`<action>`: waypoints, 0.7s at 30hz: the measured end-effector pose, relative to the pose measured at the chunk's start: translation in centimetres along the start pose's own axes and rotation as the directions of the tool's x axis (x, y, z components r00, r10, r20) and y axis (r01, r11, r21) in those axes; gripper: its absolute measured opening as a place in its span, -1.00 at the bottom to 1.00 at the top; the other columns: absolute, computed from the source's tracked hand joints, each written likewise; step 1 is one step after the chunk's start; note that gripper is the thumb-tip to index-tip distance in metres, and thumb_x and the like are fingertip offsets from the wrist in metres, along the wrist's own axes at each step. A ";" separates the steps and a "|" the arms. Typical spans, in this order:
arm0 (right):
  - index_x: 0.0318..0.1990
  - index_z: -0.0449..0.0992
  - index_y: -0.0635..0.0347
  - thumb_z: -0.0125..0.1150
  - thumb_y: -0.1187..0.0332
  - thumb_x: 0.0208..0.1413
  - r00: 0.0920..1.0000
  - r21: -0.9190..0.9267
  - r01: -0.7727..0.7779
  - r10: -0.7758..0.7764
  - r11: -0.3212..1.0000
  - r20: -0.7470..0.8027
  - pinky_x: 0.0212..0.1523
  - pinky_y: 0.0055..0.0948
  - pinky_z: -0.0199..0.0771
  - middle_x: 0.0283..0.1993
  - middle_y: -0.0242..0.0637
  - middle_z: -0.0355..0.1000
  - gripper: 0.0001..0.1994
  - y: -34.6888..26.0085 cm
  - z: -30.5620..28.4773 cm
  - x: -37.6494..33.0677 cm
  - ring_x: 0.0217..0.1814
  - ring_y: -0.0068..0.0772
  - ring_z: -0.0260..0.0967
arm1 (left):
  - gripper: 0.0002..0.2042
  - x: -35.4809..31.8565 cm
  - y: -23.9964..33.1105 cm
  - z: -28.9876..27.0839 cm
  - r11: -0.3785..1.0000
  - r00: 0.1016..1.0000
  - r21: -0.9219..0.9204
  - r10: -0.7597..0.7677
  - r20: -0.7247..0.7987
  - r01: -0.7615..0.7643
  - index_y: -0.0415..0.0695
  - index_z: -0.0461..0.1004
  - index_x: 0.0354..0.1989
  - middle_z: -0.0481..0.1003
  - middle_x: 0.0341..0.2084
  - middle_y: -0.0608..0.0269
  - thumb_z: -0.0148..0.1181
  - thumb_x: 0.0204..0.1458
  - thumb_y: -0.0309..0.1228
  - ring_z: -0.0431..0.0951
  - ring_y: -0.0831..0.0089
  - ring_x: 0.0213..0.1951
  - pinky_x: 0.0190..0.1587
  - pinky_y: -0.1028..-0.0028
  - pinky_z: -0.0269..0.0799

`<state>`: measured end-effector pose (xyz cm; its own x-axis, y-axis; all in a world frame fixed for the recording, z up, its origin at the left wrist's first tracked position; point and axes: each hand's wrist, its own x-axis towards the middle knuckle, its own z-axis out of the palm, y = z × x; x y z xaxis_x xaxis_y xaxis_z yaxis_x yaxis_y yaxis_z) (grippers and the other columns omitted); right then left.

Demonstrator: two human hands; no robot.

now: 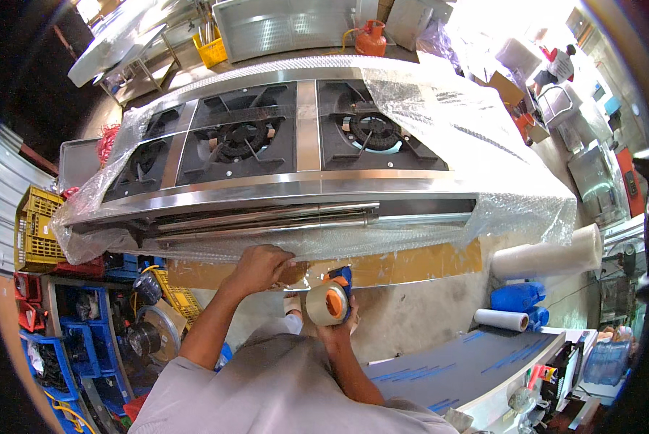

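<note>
A large steel gas stove [307, 137] stands in front of me with several black burners [241, 139] on top. Clear bubble wrap [484, 145] covers its right end and hangs along its front and left side. At the stove's front, my left hand [261, 269] is closed, its fingertips together at the lower edge of the wrap; what they pinch is too small to make out. My right hand [339, 325] grips a blue and orange tape dispenser [327, 302] with a wide roll of tape, just below and right of the left hand.
A brownish-yellow panel [404, 266] runs along the stove's lower front. To the right lie a bubble wrap roll [549, 253] and blue containers [516, 296]. Yellow crates [39, 228] and blue bins [86, 340] stand left. Behind the stove is an orange gas cylinder [371, 39]; a person [558, 66] is far right.
</note>
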<state>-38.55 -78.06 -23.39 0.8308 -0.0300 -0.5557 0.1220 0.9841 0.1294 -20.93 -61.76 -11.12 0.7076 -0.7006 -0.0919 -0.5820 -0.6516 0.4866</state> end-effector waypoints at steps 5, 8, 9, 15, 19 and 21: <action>0.22 0.42 0.05 0.11 -0.18 0.12 0.993 -0.029 0.000 -0.004 1.000 -0.117 0.08 -0.05 0.57 0.18 -0.19 0.45 -0.36 0.2 -0.6 0.6 0.15 -0.11 0.46 | -0.72 0.2 0.2 -0.3 0.998 0.999 -0.060 -0.021 0.028 0.023 -0.17 0.65 -0.16 0.62 -0.28 -0.07 0.17 0.18 -0.23 0.62 -0.06 -0.22 -0.11 0.10 0.51; 0.21 0.43 0.02 0.11 -0.16 0.12 0.993 -0.122 -0.067 0.054 0.990 -0.107 0.08 -0.05 0.56 0.17 -0.19 0.46 -0.39 -0.3 -1.5 1.2 0.15 -0.14 0.46 | -0.73 -0.1 -0.2 0.0 0.997 1.000 -0.074 -0.014 0.002 0.014 -0.17 0.65 -0.16 0.62 -0.28 -0.07 0.17 0.18 -0.23 0.62 -0.05 -0.22 -0.10 0.10 0.51; 0.21 0.43 0.02 0.10 -0.15 0.13 0.994 -0.083 -0.103 0.101 0.991 -0.030 0.07 -0.07 0.57 0.17 -0.19 0.46 -0.40 -0.5 -2.1 1.4 0.15 -0.15 0.46 | -0.73 -0.2 -0.4 0.1 0.997 1.000 -0.080 -0.012 -0.014 0.011 -0.16 0.66 -0.17 0.62 -0.28 -0.07 0.18 0.18 -0.23 0.62 -0.05 -0.22 -0.10 0.10 0.50; 0.15 0.44 0.07 0.07 -0.05 0.22 0.927 0.165 -0.296 0.241 0.941 0.288 -0.04 -0.19 0.58 0.10 -0.19 0.47 -0.51 0.3 -4.2 5.3 0.10 -0.21 0.45 | -0.74 -0.2 0.6 -0.8 0.996 0.999 -0.081 -0.032 -0.004 0.032 -0.15 0.65 -0.14 0.63 -0.30 -0.05 0.18 0.18 -0.25 0.62 -0.05 -0.22 -0.10 0.08 0.50; 0.04 0.44 0.17 0.10 0.06 0.25 0.989 -0.481 0.072 0.001 0.874 0.150 -0.16 -0.32 0.57 -0.05 -0.20 0.45 -0.61 2.4 -3.0 7.0 -0.06 -0.26 0.44 | -0.74 -0.7 0.5 -0.5 0.997 0.999 -0.070 -0.043 0.002 0.043 -0.14 0.64 -0.12 0.63 -0.28 -0.04 0.17 0.18 -0.25 0.61 -0.04 -0.20 -0.09 0.08 0.50; 0.02 0.44 0.20 0.08 0.11 0.26 0.982 -0.004 -0.140 0.139 0.990 0.128 -0.19 -0.35 0.57 -0.10 -0.19 0.44 -0.64 2.8 -1.9 7.1 -0.11 -0.28 0.43 | -0.73 -0.8 0.6 -0.4 0.996 0.998 -0.072 -0.056 0.003 0.056 -0.15 0.64 -0.12 0.63 -0.26 -0.04 0.16 0.19 -0.24 0.61 -0.04 -0.18 -0.08 0.09 0.50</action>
<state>-33.34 -75.18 -28.54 0.9024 0.0853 -0.4224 0.0025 0.9792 0.2030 -21.71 -61.47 -10.42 0.7381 -0.6636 -0.1217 -0.5107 -0.6674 0.5420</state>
